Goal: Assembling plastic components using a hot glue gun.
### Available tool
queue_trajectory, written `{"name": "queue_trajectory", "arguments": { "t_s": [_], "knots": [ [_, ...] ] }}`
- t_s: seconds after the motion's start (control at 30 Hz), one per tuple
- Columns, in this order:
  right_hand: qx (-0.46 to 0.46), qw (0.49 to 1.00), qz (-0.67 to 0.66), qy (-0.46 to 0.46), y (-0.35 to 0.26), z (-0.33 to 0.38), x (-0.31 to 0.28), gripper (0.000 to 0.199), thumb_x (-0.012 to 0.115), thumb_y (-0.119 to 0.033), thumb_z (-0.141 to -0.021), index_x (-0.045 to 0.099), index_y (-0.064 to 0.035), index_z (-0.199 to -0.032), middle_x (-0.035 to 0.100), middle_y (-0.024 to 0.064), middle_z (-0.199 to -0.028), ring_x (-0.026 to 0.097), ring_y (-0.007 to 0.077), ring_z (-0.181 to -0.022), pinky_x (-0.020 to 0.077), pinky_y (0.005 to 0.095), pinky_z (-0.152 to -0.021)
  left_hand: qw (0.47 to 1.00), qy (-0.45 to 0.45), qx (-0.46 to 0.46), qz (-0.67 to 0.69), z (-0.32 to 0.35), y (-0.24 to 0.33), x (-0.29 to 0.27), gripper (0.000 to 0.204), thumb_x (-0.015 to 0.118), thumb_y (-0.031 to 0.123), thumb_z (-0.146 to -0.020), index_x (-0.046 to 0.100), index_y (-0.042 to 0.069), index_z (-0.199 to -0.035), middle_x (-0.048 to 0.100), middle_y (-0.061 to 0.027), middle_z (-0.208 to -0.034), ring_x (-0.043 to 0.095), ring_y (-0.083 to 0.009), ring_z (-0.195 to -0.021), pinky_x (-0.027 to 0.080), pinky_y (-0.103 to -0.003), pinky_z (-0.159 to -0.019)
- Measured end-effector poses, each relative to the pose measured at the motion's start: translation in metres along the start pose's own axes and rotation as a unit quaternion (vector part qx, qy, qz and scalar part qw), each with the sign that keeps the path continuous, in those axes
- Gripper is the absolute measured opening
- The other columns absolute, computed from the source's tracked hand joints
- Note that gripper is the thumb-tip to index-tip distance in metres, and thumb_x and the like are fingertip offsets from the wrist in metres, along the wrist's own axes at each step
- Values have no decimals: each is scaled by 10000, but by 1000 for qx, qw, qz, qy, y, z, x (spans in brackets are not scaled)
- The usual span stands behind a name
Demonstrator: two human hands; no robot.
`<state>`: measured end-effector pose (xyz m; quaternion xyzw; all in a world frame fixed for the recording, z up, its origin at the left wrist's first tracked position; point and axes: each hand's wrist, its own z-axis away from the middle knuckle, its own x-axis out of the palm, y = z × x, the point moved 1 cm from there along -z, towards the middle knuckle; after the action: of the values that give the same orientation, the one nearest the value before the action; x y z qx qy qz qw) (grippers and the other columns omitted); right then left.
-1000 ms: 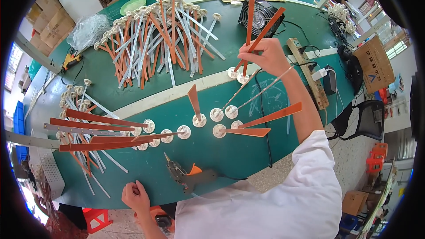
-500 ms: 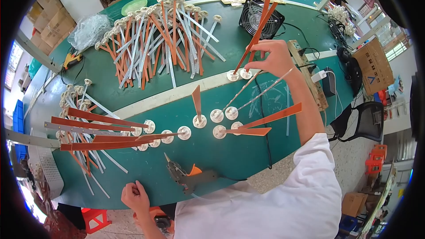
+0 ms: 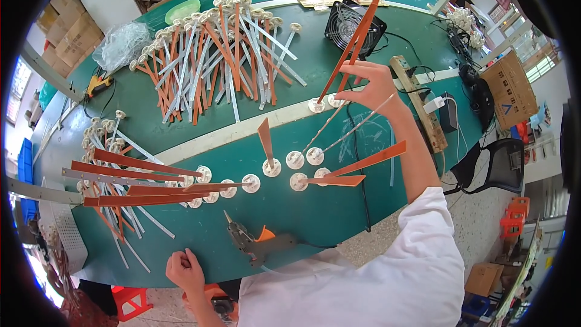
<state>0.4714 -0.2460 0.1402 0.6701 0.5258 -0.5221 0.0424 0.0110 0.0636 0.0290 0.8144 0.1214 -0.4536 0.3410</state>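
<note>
Head view, clock centred on the picture. At 2 o'clock the right grip (image 3: 373, 86) is spread — thumb and forefinger apart beside two brown strips (image 3: 349, 47), which lean upward from white discs (image 3: 316, 105); contact cannot be told. At 7 o'clock the left grip (image 3: 184, 270) is curled closed, nothing visible in it. The tall strips could topple, probably if a fingertip nudged them on their small bases; the wrist might likewise snag the thin pale strips (image 3: 358, 123) beside it. The green surface (image 3: 333, 215) bears a glue gun (image 3: 243, 240) at 7 o'clock, a heap of strips (image 3: 206, 66) near 11 and a fan (image 3: 340, 24) at 1. Beyond — a black chair (image 3: 501, 163) at 3, red stools (image 3: 513, 221) near 4, cartons (image 3: 75, 27) at 10.
</note>
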Motion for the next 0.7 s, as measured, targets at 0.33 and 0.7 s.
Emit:
{"name": "queue_trajectory", "arguments": {
  "t_s": [0.33,0.7],
  "knots": [
    [-66,997,40,12,2,15,-8,507,899,-117,-583,739,-66,-1061,630,110,-1265,665,201,-968,553,299,-775,1000,1,6,-1,-1,1,-1,270,648,53,-864,471,15,-662,388,-52,-549,359,-143,-453,264,-304,-445],
    [218,972,57,-69,-26,51,55,243,764,-188,-764,602,-19,-698,619,121,-636,595,237,-572,482,354,-553,1000,-3,1,2,0,2,-6,255,656,48,-853,481,24,-670,403,-58,-547,377,-173,-448,286,-320,-444]
  ]
}}
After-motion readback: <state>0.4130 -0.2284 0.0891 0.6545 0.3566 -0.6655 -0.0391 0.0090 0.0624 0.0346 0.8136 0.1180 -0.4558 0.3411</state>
